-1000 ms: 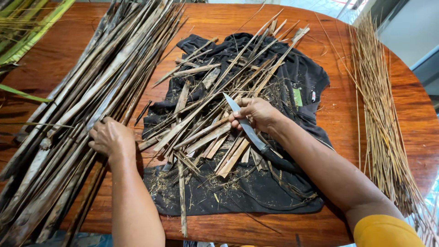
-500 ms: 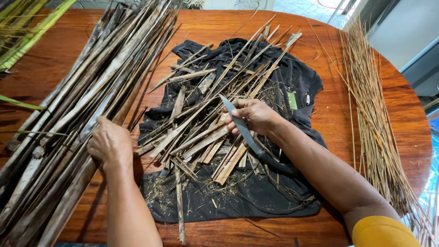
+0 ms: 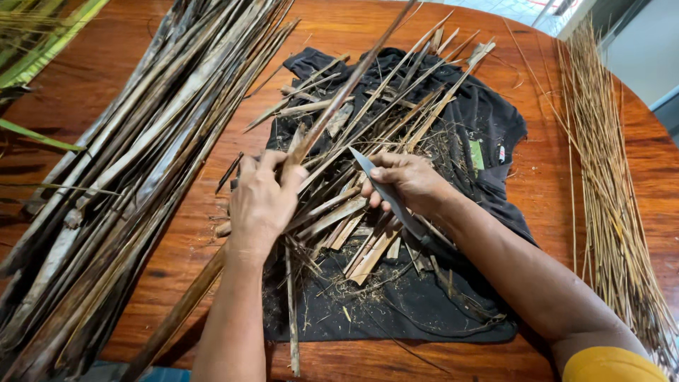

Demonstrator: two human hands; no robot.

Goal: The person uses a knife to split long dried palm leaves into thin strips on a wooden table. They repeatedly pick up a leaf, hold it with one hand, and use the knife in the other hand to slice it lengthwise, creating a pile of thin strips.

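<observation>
The left hand (image 3: 260, 201) grips a long dry leaf stalk (image 3: 339, 99) running past both its sides (probably light, stiff, brittle; best held mid-length), the right hand (image 3: 409, 182) clasping a knife (image 3: 385, 191) beside it.

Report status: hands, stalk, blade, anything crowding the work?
Left hand gripping one long dried stalk, raised over the black cloth. Right hand holds knife, blade toward the stalk. Loose scraps heaped beneath.
</observation>
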